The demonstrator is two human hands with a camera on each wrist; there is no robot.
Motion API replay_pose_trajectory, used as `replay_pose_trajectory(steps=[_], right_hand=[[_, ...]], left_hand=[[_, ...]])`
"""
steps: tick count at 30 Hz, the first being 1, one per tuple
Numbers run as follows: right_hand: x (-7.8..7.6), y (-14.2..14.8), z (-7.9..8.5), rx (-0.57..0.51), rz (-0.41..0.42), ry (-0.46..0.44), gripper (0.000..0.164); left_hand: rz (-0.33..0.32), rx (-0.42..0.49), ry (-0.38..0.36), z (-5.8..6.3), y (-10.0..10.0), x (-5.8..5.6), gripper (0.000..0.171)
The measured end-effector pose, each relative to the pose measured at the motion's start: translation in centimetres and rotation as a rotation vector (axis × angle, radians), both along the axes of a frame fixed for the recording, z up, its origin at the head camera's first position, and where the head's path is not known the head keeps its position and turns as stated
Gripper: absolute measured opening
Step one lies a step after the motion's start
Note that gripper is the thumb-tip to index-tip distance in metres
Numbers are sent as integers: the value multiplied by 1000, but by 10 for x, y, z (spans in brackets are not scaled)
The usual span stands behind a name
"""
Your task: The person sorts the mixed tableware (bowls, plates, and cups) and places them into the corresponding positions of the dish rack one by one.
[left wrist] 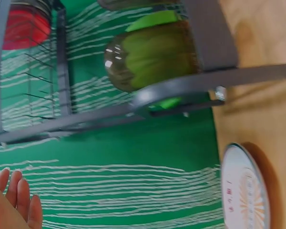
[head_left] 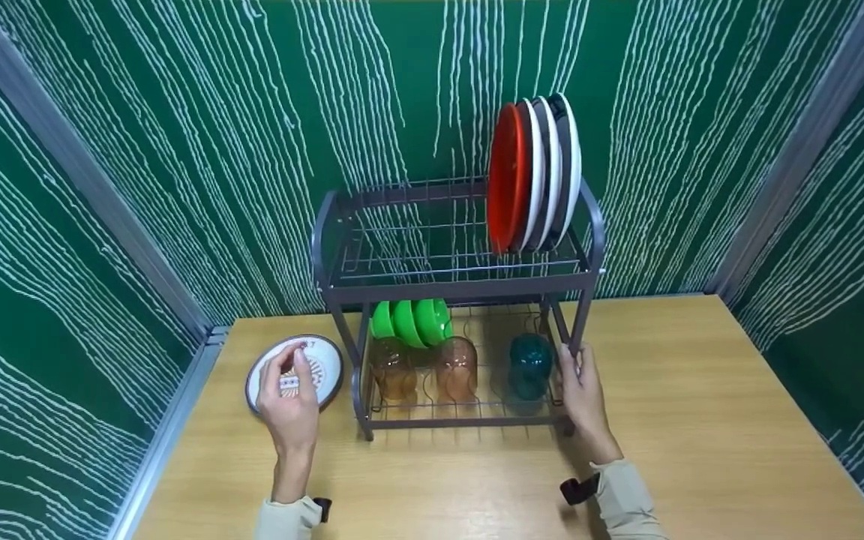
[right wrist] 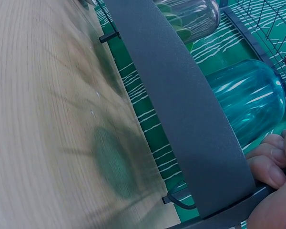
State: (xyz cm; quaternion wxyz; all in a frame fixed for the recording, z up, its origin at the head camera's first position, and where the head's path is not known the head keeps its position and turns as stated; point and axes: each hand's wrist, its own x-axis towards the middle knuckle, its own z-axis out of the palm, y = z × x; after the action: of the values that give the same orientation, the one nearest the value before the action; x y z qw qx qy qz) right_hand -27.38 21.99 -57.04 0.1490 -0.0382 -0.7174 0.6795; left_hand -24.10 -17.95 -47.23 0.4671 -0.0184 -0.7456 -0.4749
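A dark two-tier dish rack stands on the table. My right hand grips its right side frame near the lower tier; in the right wrist view the fingers curl at the dark bar. Beside them is an upside-down teal glass. My left hand is raised in front of a patterned white plate left of the rack. It holds nothing, and its fingers look relaxed in the left wrist view, apart from the plate.
On the upper tier, a red plate and several white-rimmed plates stand upright at the right. The lower tier holds green bowls, an amber glass and a pinkish glass. Green walls enclose the wooden table.
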Motion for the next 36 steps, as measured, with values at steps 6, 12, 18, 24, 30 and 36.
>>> replay_pose_trajectory(steps=[6,12,18,24,30,36], right_hand=[[0,-1,-1,10,-13,16,37],[-2,-2,-1,21,-3,-3,39],[2,-1,8,15,6,-4,34],[13,-6,26,21,11,-9,30],[16,-8,29,34,14,-26,34],[15,-6,29,37,6,-36,36]], left_hand=[[66,-37,-66,-22,-16,-8,24],[102,-10,-154,-45,-31,-17,23],[126,-21,-126,-62,-42,-27,22],[142,-9,-202,-80,-56,-36,21],[137,-23,-375,-95,-69,-39,30],[109,-59,-466,-110,-77,-43,35]])
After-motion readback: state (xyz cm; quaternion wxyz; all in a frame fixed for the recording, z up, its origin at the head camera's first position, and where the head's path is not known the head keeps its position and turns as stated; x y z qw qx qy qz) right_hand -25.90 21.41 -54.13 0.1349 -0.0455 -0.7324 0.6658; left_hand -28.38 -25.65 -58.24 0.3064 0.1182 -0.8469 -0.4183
